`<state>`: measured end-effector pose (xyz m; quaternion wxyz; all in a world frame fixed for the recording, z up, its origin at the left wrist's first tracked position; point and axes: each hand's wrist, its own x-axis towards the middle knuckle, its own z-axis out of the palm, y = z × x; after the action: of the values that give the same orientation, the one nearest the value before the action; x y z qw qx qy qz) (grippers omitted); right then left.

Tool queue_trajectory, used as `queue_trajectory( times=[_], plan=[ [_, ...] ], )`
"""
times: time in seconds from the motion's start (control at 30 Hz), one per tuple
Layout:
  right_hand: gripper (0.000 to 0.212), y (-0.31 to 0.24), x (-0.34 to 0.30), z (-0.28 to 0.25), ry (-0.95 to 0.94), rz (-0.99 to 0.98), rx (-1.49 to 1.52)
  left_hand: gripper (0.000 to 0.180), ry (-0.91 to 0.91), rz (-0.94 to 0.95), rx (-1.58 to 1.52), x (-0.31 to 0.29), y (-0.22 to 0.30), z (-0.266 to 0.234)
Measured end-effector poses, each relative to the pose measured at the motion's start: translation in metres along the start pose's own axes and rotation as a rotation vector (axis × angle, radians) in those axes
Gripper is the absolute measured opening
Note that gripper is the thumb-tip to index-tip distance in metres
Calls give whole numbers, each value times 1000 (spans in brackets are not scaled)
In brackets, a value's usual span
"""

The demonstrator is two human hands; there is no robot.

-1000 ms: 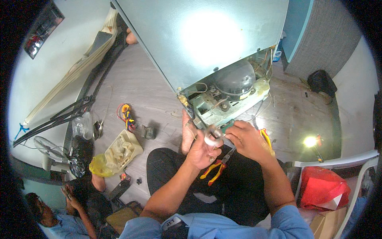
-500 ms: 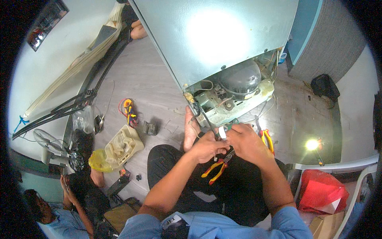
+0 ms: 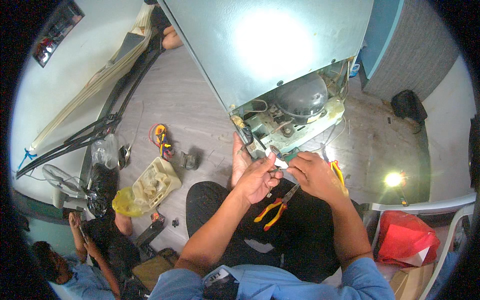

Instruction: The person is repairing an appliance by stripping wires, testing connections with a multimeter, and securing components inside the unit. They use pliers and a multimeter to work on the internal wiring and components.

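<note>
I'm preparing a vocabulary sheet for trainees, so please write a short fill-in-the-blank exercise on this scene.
1. The white roll is in the person's ____ hand.
2. The dome-shaped compressor is coloured ____.
3. The thin bag against the cream tray is coloured ____.
4. The lamp at the right is switched ____.

Missing words: left; black; yellow; on.

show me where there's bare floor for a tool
Mostly bare floor lies between the meter and the fridge, and between the lamp and the pliers beside the right hand. It's crowded around the tray, with the yellow bag against it.
</note>
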<state>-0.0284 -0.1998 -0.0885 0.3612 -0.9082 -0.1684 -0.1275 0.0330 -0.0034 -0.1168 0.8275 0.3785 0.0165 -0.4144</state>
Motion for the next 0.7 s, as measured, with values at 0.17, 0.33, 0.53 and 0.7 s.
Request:
queue_trajectory(
  times=[0.17,0.33,0.53,0.7],
  plan=[
    [13,5,-1,-3,-44,8,4,32,-143,31,-75,-8,0,-5],
    [13,4,2,0,-22,-73,-11,49,-119,-83,195,-1,-3,-12],
    [10,2,2,3,-6,-71,-26,47,81,-25,709,14,-14,4],
    [12,5,1,3,-20,-35,-44,36,-57,-208,239,13,-12,-11]
  ],
)
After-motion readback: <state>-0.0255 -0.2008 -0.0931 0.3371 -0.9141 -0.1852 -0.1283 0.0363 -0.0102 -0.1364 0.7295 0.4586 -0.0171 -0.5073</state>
